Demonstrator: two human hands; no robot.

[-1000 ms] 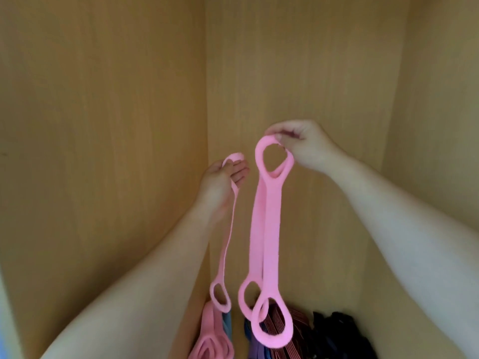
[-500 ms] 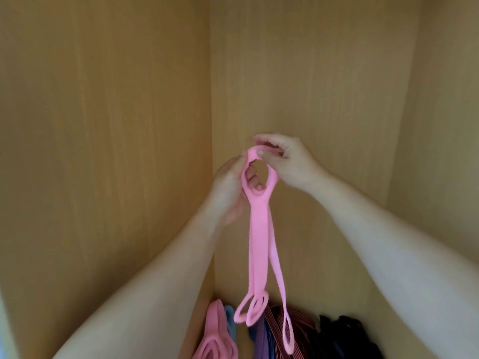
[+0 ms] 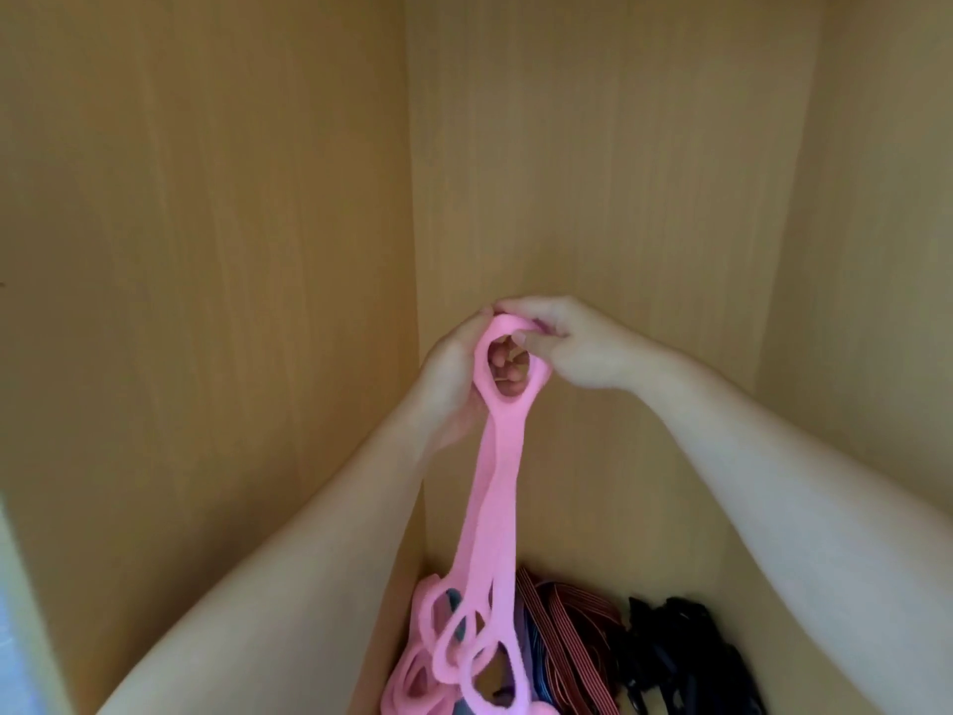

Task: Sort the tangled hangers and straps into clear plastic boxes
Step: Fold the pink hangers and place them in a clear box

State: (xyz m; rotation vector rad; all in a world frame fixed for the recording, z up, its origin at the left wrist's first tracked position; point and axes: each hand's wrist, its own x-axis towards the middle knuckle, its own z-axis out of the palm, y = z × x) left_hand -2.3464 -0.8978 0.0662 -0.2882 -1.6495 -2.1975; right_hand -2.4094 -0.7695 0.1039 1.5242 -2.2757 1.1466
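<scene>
Several pink straps (image 3: 492, 513) with loops at both ends hang together in a bunch inside a wooden cupboard. My right hand (image 3: 572, 343) pinches their top loops from the right. My left hand (image 3: 451, 384) sits behind the same loops, fingers showing through the loop hole and holding them. The bottom loops dangle just above a pile of more pink straps (image 3: 412, 683) at the cupboard floor. Red striped straps (image 3: 567, 637) and black straps (image 3: 680, 657) lie to the right of that pile.
Wooden cupboard walls close in on the left (image 3: 206, 301), back (image 3: 593, 172) and right (image 3: 876, 250). Blue straps (image 3: 691, 678) show between the pink and red ones. No clear plastic box is in view.
My two hands have come together, merging the single pink strap from the left hand with those in the right. The bunch has lowered toward the pile.
</scene>
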